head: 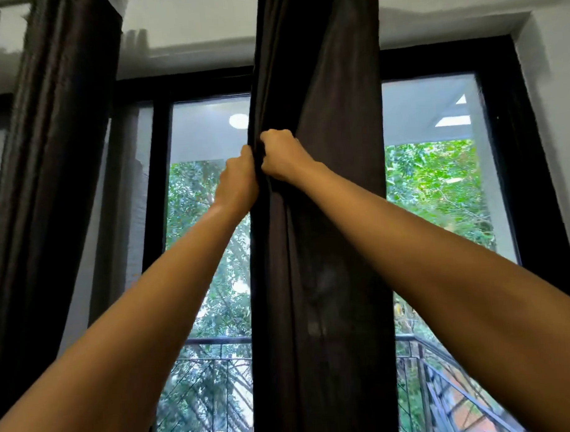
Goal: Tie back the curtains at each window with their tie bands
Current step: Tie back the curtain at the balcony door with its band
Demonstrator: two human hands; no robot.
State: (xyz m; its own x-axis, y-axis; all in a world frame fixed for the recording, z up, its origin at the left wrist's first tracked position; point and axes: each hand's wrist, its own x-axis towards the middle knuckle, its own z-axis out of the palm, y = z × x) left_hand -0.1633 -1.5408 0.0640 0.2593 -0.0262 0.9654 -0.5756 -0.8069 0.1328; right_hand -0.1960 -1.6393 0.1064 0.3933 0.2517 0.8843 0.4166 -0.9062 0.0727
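Observation:
A dark brown curtain (pixel 323 246) hangs bunched in a narrow column down the middle of the window. Both arms reach up to it. My left hand (pixel 239 182) grips the curtain's left edge, fingers curled round the fabric. My right hand (pixel 283 154) is fisted just beside and slightly above it, clutching the same folds. The two hands almost touch. A second dark brown curtain (pixel 59 178) hangs gathered at the left. No tie band shows in view.
Behind the curtains is a black-framed window (pixel 501 150) with a balcony railing (pixel 217 341) and green trees outside. A white wall (pixel 554 109) stands at the right and a white ceiling strip above.

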